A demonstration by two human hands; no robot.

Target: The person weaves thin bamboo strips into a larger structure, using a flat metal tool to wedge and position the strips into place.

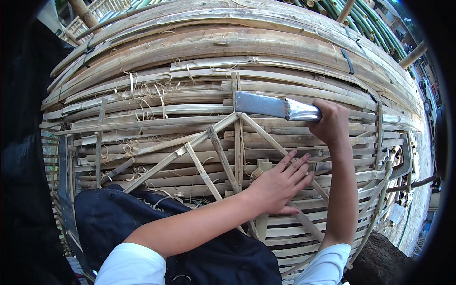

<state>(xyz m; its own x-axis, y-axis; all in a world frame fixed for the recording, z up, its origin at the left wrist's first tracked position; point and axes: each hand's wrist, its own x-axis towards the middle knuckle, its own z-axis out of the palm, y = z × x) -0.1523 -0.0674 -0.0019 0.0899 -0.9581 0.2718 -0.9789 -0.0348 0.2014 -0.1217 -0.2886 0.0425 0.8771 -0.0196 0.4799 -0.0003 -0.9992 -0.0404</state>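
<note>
My right hand [330, 121] is closed round the silvery handle of a broad, square-ended knife [261, 105]. Its blade points left, level with the peak where two bamboo strips meet. One bamboo strip [267, 135] slants from that peak down toward my left hand [283, 183]. The left hand lies flat with its fingers spread, resting on the strips; its palm side is hidden. Another bamboo strip [166, 159] slopes down to the left from the same peak. Under the left wrist stands a short pale bamboo piece [262, 223], partly covered.
Stacked long bamboo slats [213, 42] fill the far side, with curled shavings [147, 95] among them. Dark cloth [190, 251] covers my lap. Near the right edge is a dark log [382, 259]. Green bamboo poles [368, 23] lie at the far right.
</note>
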